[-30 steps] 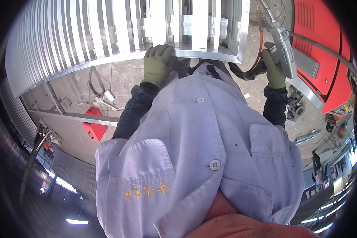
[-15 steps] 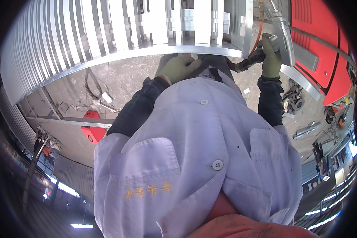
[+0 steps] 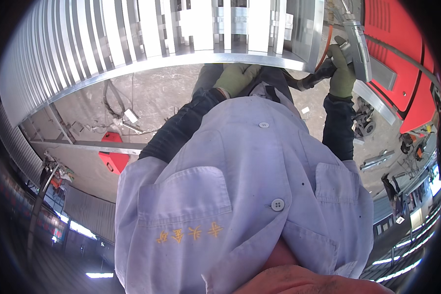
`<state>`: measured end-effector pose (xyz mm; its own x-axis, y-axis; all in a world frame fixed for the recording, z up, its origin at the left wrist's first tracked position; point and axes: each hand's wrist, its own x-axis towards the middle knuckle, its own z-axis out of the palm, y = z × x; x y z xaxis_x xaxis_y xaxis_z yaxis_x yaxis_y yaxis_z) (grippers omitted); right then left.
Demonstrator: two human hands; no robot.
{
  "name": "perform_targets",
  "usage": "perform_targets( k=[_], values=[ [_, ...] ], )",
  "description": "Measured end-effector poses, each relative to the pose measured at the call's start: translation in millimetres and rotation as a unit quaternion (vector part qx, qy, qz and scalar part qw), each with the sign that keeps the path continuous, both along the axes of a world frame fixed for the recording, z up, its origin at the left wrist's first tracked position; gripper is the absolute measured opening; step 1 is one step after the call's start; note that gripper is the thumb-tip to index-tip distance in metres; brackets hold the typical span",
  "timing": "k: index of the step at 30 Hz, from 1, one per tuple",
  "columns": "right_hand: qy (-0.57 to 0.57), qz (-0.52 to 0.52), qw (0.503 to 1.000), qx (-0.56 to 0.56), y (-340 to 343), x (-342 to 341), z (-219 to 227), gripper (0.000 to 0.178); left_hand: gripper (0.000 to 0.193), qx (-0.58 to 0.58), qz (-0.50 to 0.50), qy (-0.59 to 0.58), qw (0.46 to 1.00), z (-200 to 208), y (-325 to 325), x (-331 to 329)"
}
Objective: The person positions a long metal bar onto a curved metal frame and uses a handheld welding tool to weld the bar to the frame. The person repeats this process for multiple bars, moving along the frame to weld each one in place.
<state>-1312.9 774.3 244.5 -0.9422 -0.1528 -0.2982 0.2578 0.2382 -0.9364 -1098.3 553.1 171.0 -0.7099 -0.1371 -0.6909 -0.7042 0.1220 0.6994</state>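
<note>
My right hand point(image 3: 343, 78), in a green glove, grips a silver-grey welding gun point(image 3: 358, 49) by its handle, at the right end of a slatted metal frame point(image 3: 181, 58). A dark cable point(image 3: 314, 77) and an orange hose point(image 3: 327, 48) run beside this hand. In front of my lap, my gloved left hand point(image 3: 237, 78) lies just below the frame's near edge. Its fingers look curled together, with their tips partly out of sight. Whether anything is inside them cannot be made out.
A large red cabinet point(image 3: 399, 54) stands close on the right. On the floor at left are a red case point(image 3: 113, 159), a metal bar point(image 3: 83, 144) and loose cables point(image 3: 113, 105). A wheeled part point(image 3: 367, 126) and metal pieces point(image 3: 377, 160) lie at right.
The view has shifted, so the frame sits further right. My left hand's thumb and fingers, apart before, have drawn together. My right hand keeps hold of the welding gun.
</note>
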Motion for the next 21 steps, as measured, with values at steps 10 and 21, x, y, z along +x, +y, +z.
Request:
perform_targets(
  k=[10,21],
  values=[
    [0.059,0.021,0.997,0.036,-7,-1,-5,0.039,0.049,0.086,-0.027,0.008,0.996,9,-24,13],
    [0.056,0.012,0.996,0.072,-16,-3,-4,0.023,0.05,-0.032,0.061,-0.04,0.997,31,-96,81]
  ],
)
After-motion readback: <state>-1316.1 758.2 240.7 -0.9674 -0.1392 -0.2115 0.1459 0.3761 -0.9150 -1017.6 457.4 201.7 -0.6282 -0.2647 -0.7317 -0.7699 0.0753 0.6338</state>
